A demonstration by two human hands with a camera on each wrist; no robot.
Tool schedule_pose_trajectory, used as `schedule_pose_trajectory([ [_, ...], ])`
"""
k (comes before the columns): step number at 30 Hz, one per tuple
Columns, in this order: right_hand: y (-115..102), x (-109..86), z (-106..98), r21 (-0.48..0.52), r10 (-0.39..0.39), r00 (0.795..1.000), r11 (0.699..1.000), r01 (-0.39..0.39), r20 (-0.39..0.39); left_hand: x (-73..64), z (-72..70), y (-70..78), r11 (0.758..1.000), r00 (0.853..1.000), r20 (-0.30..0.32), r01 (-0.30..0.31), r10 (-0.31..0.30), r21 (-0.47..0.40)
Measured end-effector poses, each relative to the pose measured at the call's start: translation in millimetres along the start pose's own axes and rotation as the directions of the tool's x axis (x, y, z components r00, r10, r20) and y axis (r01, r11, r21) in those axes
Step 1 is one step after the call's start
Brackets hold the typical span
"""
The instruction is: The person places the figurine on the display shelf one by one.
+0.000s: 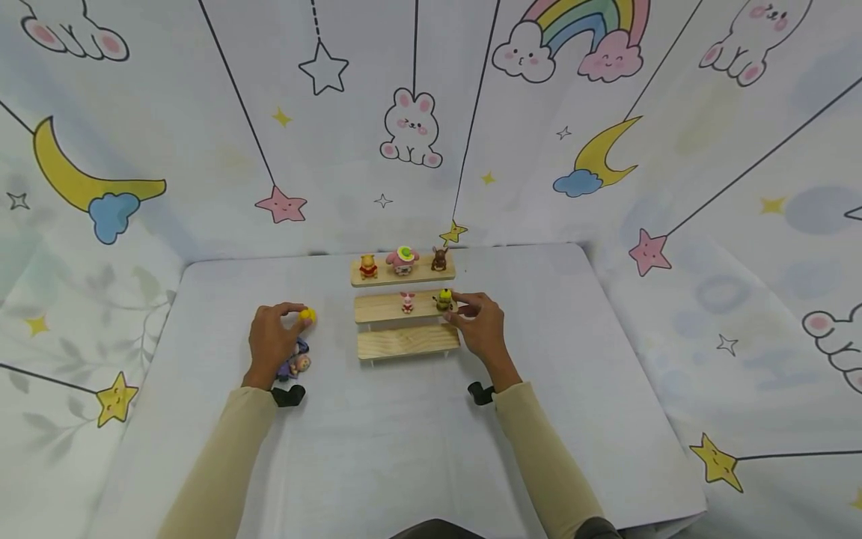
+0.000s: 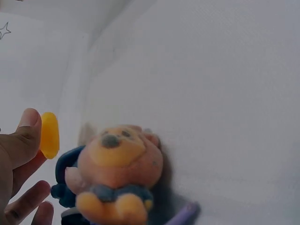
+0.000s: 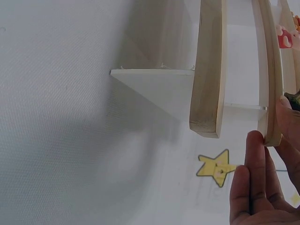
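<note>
My left hand [image 1: 272,337] pinches a small yellow rounded piece [image 1: 307,314] between thumb and finger, left of the shelves; the left wrist view shows its smooth narrow side. Below that hand, a small heap of figurines [image 1: 295,362] lies on the table, including a bear-like one [image 2: 117,159] with an orange-pink head, partly hidden by the hand in the head view. At the right end of the middle wooden shelf [image 1: 380,308], my right hand [image 1: 483,328] holds a green figurine with a yellow top [image 1: 444,301]. A pink figurine [image 1: 407,302] stands left of it.
The top shelf [image 1: 377,281] carries a red-and-yellow bear [image 1: 367,267], a pink figurine with a hat [image 1: 402,260] and a brown figurine [image 1: 439,259]. In front is the lowest wooden shelf [image 1: 407,342]. White supports [image 3: 154,86] hold the shelves above the white-covered table [image 1: 404,449].
</note>
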State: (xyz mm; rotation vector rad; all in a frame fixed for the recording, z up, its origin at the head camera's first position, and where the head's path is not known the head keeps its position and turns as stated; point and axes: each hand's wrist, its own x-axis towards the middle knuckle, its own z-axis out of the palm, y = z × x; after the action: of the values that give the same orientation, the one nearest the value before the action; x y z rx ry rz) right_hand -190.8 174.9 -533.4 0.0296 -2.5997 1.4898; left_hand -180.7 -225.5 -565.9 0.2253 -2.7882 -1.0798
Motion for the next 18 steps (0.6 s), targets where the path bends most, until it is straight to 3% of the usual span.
schedule_pose_trajectory([
  [10,1,0.0,0,0.013,-0.019,1.000,1.000,0.019,-0.003,0.2,-3.4,20.6,0.996,0.996,-0.040,-0.084,0.082,-0.039],
  [18,0,-0.6,0,0.003,-0.021,1.000,1.000,0.021,-0.003,-5.0,-4.1,42.6,0.982,0.979,-0.101,-0.184,0.178,-0.052],
])
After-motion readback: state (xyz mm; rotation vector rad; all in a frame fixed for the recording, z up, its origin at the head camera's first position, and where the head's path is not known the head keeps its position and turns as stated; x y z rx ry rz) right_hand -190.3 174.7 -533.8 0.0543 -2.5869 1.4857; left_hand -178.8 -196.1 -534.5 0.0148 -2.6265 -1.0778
